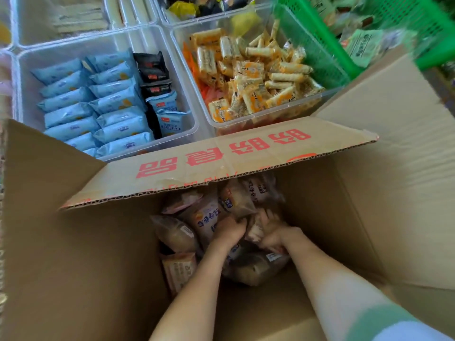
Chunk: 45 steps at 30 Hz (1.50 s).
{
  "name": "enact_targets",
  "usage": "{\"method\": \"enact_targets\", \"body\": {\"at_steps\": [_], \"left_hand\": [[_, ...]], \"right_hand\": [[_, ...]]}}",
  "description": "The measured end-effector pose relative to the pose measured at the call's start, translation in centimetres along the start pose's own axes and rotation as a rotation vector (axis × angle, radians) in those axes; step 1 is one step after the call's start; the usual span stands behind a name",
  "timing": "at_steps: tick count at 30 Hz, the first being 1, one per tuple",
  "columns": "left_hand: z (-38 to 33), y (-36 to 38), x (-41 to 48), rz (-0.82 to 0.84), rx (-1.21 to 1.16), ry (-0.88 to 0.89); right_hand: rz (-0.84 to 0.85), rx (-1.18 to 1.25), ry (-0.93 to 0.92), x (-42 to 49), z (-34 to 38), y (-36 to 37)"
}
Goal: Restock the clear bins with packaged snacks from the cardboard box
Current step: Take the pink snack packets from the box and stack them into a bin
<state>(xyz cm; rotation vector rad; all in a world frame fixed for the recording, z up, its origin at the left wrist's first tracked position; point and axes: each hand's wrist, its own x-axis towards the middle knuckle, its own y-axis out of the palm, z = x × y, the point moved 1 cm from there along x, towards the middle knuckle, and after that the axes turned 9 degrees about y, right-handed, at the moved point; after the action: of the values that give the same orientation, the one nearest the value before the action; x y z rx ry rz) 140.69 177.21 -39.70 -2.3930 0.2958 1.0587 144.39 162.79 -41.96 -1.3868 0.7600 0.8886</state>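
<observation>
Both hands are deep inside the cardboard box (344,217), at the heap of snack packets (177,232) on its bottom. The packets are pale tan with blue print, and they lie in disorder, some flat and some on edge. The left hand (230,231) has its fingers curled over the edge of 1 packet and seems to grasp it. The right hand (277,236) is just beside it, on the packets, but it is blurred, so I cannot tell whether it grasps something or only pushes in.

Behind the box stand 2 clear bins. The left bin (86,41) holds blue packets (71,114) in tidy rows and a few black ones. The right bin (295,102) holds a loose pile of orange roll packets (253,77). A green basket (317,45) is to the right of it.

I think the step now is to collect a handful and lift it out. Several things may go wrong:

- The printed flap (221,163) leans over the opening, between the hands and the bins, so a full handful may catch its edge when it rises, and packets may fall back.
- The wrappers look smooth, so packets may slip out if too many are taken at once.
- A hard squeeze may crush what is inside.
- Both near bins look quite full, and neither holds this tan kind, so a packet may end in the wrong bin or slide over a rim.
</observation>
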Motion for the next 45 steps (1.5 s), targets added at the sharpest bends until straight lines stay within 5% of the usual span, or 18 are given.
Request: {"method": "enact_targets", "body": {"at_steps": [6,12,17,21,23,25,27,30,38,45], "left_hand": [[-1.9,0.8,-1.5,-0.051,-0.45,-0.088],[-6.0,-0.4,-9.2,-0.03,-0.756,0.071],[-6.3,-1.4,-16.3,-0.326,-0.649,0.324],[-4.8,-3.4,-21.9,-0.525,-0.74,0.435],[-4.1,-5.2,-24.9,-0.613,-0.778,0.518],[-3.5,-7.4,-28.3,-0.69,-0.838,0.596],[-2.9,-9.8,-30.8,-0.745,-0.865,0.664],[-1.7,-13.7,-33.6,-0.807,-0.895,0.735],[3.5,-25.0,-35.8,-1.004,-0.855,0.867],[11.1,-38.9,-31.3,-1.188,-0.767,0.657]], "right_hand": [[-0.223,-0.11,-0.116,-6.3,-0.2,-3.2],[-0.513,-0.001,-0.343,-14.6,0.2,-3.8],[-0.651,0.181,-0.434,-21.7,1.0,-3.1],[-0.915,0.534,-0.39,-26.1,1.9,-2.6],[-0.795,0.92,-0.463,-28.6,3.1,-2.8],[-0.491,1.208,-0.631,-31.0,5.1,-3.1],[-0.25,1.291,-0.81,-33.0,7.7,-3.6],[-0.103,1.294,-1.011,-36.6,12.4,-4.4],[-0.195,1.097,-1.074,-37.5,25.8,-8.4],[-0.553,0.932,-0.793,-30.7,41.1,-12.6]]}}
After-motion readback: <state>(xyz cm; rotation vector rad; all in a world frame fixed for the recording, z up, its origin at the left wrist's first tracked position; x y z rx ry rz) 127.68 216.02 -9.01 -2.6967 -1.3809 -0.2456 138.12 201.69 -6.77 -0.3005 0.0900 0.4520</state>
